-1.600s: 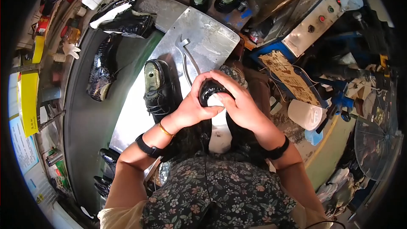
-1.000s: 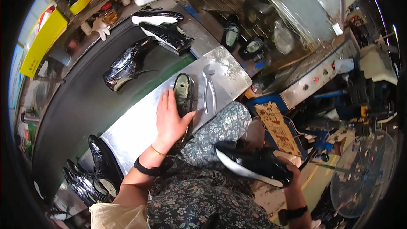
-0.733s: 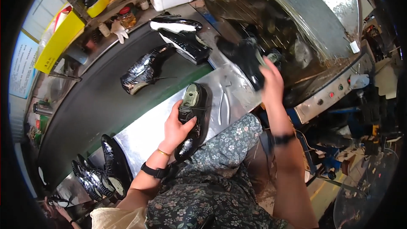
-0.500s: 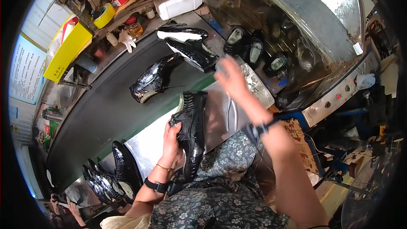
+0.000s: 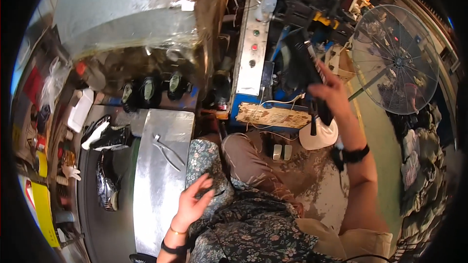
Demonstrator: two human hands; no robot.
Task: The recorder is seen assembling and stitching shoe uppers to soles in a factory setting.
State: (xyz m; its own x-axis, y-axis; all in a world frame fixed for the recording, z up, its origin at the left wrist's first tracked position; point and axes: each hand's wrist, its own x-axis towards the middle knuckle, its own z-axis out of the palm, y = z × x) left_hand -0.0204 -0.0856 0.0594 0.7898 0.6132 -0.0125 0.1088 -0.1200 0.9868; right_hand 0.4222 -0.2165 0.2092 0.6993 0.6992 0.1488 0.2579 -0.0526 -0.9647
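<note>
Out to the right, my right hand (image 5: 334, 92) is closed on the side of a black shoe (image 5: 295, 61), which is blurred by motion. It is in front of the blue machine base. My left hand (image 5: 195, 202) is raised over my lap at the edge of the metal plate (image 5: 151, 204), its fingers apart and nothing in them. Metal pliers (image 5: 169, 153) lie on that plate. Left of it, a glossy black shoe (image 5: 107, 180) rests on the dark belt (image 5: 90, 209). Beyond it are a black shoe (image 5: 112, 138) and a white-soled one (image 5: 95, 131), touching.
Three black shoes (image 5: 150, 90) stand at the mouth of a metal-hooded machine (image 5: 131, 14). A button panel (image 5: 251, 48) rises ahead. A large fan (image 5: 399, 62) stands at the right, above piled bundles (image 5: 419, 165). A pale cap-like item (image 5: 319, 135) is below my right hand.
My view has swung to the right. The black shoe that was in my left hand is now in my right, farther right. My left hand has let go.
</note>
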